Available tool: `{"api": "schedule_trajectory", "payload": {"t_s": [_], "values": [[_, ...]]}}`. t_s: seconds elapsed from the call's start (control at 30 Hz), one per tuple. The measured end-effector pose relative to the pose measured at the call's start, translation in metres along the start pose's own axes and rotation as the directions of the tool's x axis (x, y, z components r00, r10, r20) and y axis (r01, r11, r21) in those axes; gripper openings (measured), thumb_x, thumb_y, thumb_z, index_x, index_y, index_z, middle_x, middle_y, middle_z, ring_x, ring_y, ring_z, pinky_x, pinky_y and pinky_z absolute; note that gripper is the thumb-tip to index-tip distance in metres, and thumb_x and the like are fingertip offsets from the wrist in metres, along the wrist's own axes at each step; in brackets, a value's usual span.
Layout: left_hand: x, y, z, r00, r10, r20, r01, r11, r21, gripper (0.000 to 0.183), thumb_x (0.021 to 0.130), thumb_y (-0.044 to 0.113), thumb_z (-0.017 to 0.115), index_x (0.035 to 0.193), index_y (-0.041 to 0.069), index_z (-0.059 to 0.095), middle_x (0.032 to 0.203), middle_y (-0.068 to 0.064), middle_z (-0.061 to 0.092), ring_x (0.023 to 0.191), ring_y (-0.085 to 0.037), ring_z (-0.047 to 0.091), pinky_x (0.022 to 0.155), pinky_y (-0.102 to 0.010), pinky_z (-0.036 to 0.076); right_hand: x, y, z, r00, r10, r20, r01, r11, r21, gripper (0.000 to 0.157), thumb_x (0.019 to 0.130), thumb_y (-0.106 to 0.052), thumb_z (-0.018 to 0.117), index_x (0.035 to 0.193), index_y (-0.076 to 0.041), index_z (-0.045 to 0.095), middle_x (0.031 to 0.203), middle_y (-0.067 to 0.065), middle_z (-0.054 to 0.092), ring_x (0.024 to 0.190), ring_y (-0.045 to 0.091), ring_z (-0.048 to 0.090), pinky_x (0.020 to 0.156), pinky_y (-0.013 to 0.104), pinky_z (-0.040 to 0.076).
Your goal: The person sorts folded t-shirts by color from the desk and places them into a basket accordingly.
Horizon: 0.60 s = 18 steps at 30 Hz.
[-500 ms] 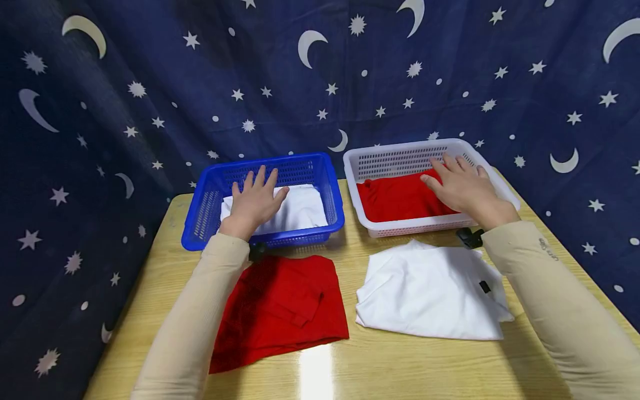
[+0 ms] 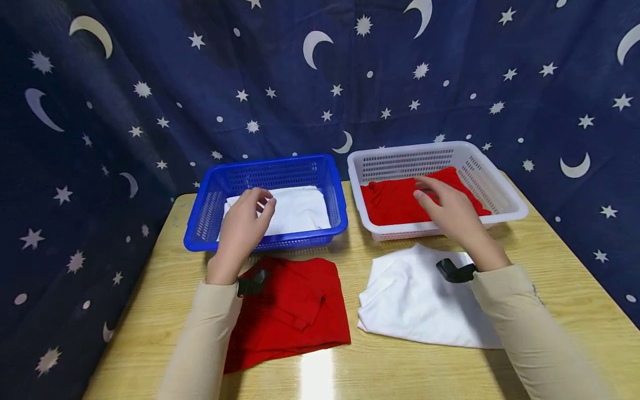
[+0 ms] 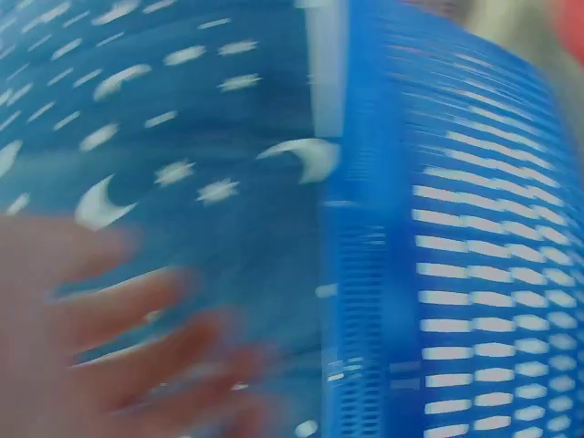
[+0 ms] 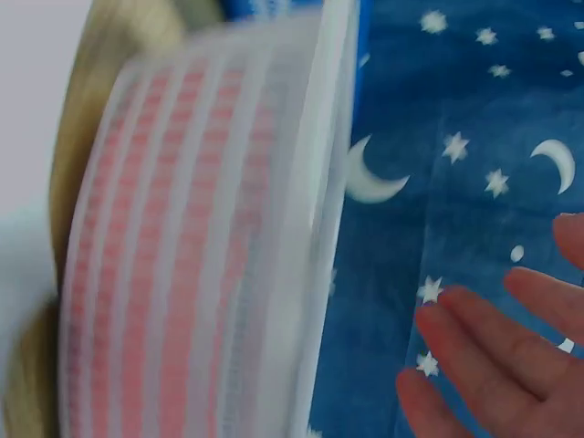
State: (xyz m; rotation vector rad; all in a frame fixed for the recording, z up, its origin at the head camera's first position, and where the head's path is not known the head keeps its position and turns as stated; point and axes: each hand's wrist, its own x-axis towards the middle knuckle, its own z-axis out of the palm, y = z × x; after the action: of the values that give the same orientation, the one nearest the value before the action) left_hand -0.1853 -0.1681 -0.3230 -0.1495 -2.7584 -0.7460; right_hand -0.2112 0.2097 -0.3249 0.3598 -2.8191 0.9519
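In the head view my left hand (image 2: 245, 222) hovers over the near left part of a blue plastic basket (image 2: 341, 205), its fingers loosely bent with nothing in them. A folded white garment (image 2: 300, 208) lies inside that basket. My right hand (image 2: 455, 214) is above the near rim of a white basket (image 2: 510, 200), fingers relaxed and holding nothing. Red fabric (image 2: 392, 203) fills much of that basket's floor. On the table in front, a folded red garment (image 2: 310, 311) lies below the blue basket and a folded white garment (image 2: 415, 305) below the white one.
Both baskets stand at the back of a light wooden table (image 2: 360, 372). A dark blue curtain (image 2: 280, 66) with moons and stars hangs behind and along the sides. Small black wrist cameras sit on both wrists, the right one (image 2: 455, 271) over the white garment.
Both hands have drawn back toward the body, from over the baskets' insides to their near rims. Their spread fingers have relaxed and bent. The garments stay where they were.
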Motion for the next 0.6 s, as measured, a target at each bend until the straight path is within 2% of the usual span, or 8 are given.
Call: {"api": "schedule_trajectory", "payload": {"t_s": [0.07, 0.13, 0.2, 0.3, 0.4, 0.53, 0.6], "values": [[-0.010, -0.004, -0.008, 0.995, -0.020, 0.097, 0.026, 0.997, -0.067, 0.030, 0.095, 0.039, 0.045, 0.106, 0.016, 0.060, 0.096, -0.004, 0.063, 0.085, -0.020, 0.058, 0.073, -0.037, 0.047, -0.005, -0.004, 0.011, 1.000, -0.003, -0.014, 0.004, 0.995, 0.096, 0.045, 0.094, -0.038, 0.046, 0.135, -0.018, 0.046, 0.126, 0.009, 0.055, 0.111, 0.030, 0.053, 0.095, 0.049, 0.040], [-0.021, -0.011, -0.014, 0.980, -0.041, 0.195, 0.066, 0.990, -0.123, 0.031, 0.095, 0.042, 0.044, 0.105, 0.017, 0.060, 0.092, -0.003, 0.064, 0.083, -0.019, 0.058, 0.071, -0.035, 0.046, -0.011, -0.008, 0.023, 1.000, -0.011, -0.021, 0.015, 0.983, 0.182, 0.041, 0.094, -0.036, 0.049, 0.132, -0.021, 0.049, 0.121, 0.005, 0.059, 0.107, 0.024, 0.058, 0.093, 0.045, 0.044], [-0.032, -0.019, -0.019, 0.964, -0.067, 0.258, 0.115, 0.978, -0.175, 0.034, 0.094, 0.044, 0.044, 0.105, 0.016, 0.060, 0.090, -0.004, 0.065, 0.085, -0.018, 0.059, 0.071, -0.032, 0.045, -0.016, -0.011, 0.034, 1.000, -0.014, -0.011, 0.016, 0.965, 0.262, 0.038, 0.094, -0.035, 0.050, 0.130, -0.024, 0.051, 0.118, 0.000, 0.061, 0.102, 0.018, 0.061, 0.091, 0.038, 0.047], [-0.047, -0.033, -0.025, 0.944, -0.101, 0.316, 0.180, 0.955, -0.234, 0.038, 0.094, 0.044, 0.045, 0.107, 0.012, 0.060, 0.090, -0.007, 0.064, 0.086, -0.020, 0.058, 0.072, -0.031, 0.045, -0.022, -0.019, 0.052, 0.999, -0.040, 0.013, 0.033, 0.929, 0.369, 0.036, 0.094, -0.032, 0.050, 0.130, -0.024, 0.051, 0.113, -0.001, 0.064, 0.096, 0.012, 0.063, 0.088, 0.024, 0.047], [-0.060, -0.046, -0.028, 0.918, -0.127, 0.375, 0.247, 0.925, -0.291, 0.040, 0.094, 0.040, 0.048, 0.109, 0.005, 0.059, 0.093, -0.010, 0.063, 0.089, -0.024, 0.058, 0.078, -0.033, 0.047, -0.025, -0.027, 0.067, 0.995, -0.088, 0.043, 0.059, 0.892, 0.449, 0.037, 0.094, -0.028, 0.051, 0.130, -0.017, 0.051, 0.112, 0.002, 0.064, 0.096, 0.016, 0.063, 0.085, 0.015, 0.046], [-0.072, -0.062, -0.030, 0.882, -0.193, 0.431, 0.339, 0.893, -0.295, 0.039, 0.095, 0.034, 0.049, 0.108, -0.001, 0.060, 0.095, -0.012, 0.063, 0.092, -0.027, 0.059, 0.084, -0.040, 0.048, -0.028, -0.036, 0.081, 0.983, -0.153, 0.097, 0.088, 0.871, 0.483, 0.035, 0.094, -0.027, 0.052, 0.126, -0.014, 0.055, 0.107, 0.001, 0.066, 0.093, 0.016, 0.064, 0.082, 0.019, 0.048], [-0.076, -0.069, -0.030, 0.865, -0.234, 0.443, 0.377, 0.887, -0.268, 0.038, 0.096, 0.031, 0.048, 0.109, -0.002, 0.060, 0.094, -0.012, 0.063, 0.090, -0.025, 0.059, 0.083, -0.039, 0.048, -0.030, -0.040, 0.086, 0.974, -0.179, 0.140, 0.093, 0.877, 0.472, 0.034, 0.093, -0.029, 0.053, 0.125, -0.018, 0.057, 0.104, -0.002, 0.066, 0.091, 0.013, 0.064, 0.081, 0.023, 0.050]]}}
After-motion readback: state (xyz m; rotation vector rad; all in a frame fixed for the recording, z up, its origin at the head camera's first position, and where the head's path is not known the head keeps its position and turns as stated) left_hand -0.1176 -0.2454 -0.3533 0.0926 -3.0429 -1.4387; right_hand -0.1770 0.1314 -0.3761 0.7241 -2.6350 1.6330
